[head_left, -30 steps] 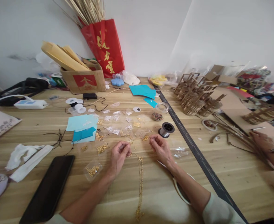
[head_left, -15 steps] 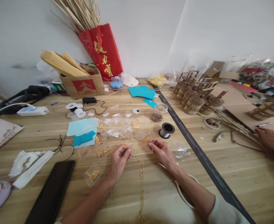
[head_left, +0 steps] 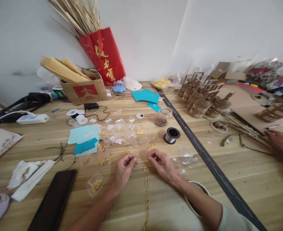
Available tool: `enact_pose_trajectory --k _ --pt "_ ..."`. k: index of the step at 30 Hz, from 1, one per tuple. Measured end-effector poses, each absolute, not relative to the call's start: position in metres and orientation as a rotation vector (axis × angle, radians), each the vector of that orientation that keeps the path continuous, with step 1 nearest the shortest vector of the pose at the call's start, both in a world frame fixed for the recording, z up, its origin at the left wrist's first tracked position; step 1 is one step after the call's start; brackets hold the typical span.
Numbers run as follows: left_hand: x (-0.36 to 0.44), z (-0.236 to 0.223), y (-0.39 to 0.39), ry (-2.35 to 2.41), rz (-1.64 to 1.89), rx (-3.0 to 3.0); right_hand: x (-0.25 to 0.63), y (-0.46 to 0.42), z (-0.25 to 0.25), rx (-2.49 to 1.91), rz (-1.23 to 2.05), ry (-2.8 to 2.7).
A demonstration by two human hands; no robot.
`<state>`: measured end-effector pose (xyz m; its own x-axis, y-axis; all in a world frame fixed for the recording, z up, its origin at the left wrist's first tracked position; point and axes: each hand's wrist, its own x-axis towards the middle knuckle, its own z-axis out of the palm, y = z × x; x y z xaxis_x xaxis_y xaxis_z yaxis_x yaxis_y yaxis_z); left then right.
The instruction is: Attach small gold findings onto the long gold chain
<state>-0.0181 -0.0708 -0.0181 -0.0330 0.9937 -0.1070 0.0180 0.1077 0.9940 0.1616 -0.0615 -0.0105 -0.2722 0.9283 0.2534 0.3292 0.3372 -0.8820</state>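
Note:
My left hand (head_left: 125, 168) is closed in a pinch over the table; whatever its fingertips hold is too small to make out. Facing it across a narrow gap, my right hand (head_left: 164, 165) also pinches, with its fingertips curled together. Below the gap lies a gold chain (head_left: 146, 192) with a round ring at its top, running toward the near edge. Just beyond my hands are loose gold findings (head_left: 131, 152) and a small gold heap (head_left: 150, 146). Small bags of gold pieces (head_left: 105, 160) lie left of my left hand. A spool of fine wire (head_left: 172, 136) stands beyond my right hand.
A black phone (head_left: 53, 199) lies at the left, near blue sheets (head_left: 85, 144). Clear plastic bags (head_left: 186, 159) and a white ring (head_left: 196, 208) are beside my right arm. Small woven baskets (head_left: 201, 99) stand back right. Another person's hand (head_left: 279, 141) rests at the right edge.
My right hand has moved slightly down and left, its fingertips leaving the gold heap. My left hand stays near its place, fingers now pointing more toward the right hand. The view has shifted slightly.

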Motion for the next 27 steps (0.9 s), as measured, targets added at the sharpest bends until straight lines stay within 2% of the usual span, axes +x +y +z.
enact_pose_trajectory --k 16,27 --pt "-0.0151 -0.0183 -0.0753 1.260 1.120 1.275 0.1530 -0.0710 -0.0115 -1.012 0.542 -2.114" --pt "-0.0148 -0.0188 -0.0752 1.264 1.103 1.304 0.1520 -0.0714 -0.0126 -1.026 0.464 -2.149"
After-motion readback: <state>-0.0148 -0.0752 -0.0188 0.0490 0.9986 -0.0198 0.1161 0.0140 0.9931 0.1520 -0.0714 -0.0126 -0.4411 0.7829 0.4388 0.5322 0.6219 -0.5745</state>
